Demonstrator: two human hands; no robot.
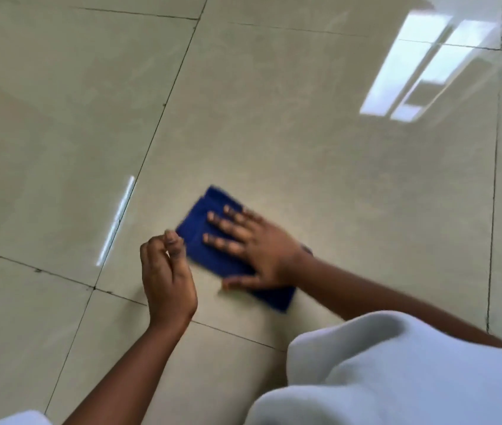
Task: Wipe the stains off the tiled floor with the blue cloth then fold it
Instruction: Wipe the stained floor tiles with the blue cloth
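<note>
Kneeling over the tiled floor (274, 118), pressing the right hand (256, 250) flat on the blue cloth (200, 237). Lying folded into a small rectangle there, well inside one large pale tile, near the crossing of dark grout lines (94, 287) toward the viewer's left of the cloth. Spreading four straight fingers (222, 223) across the cloth's upper surface, thumb stretching along its near edge, palm covering its right half; nothing curled round the fabric, just pushing down on it. Showing some blur on the right hand and on the cloth's near corner, poking out from under the wrist.

Hovering the left hand (167, 274) just beside the cloth's left edge, fingers loosely curled, thumb tip up close to the fabric; touching or a hair apart, cannot tell. Holding nothing in that hand as far as visible.

Catching a bright window reflection (421, 65) far beyond the cloth, upper right, and a thin streak of glare (116, 220) left of the cloth along a grout line. Draping pale grey clothing (397, 372) below the cloth, at the bottom right, with both bare forearms reaching out from it.
</note>
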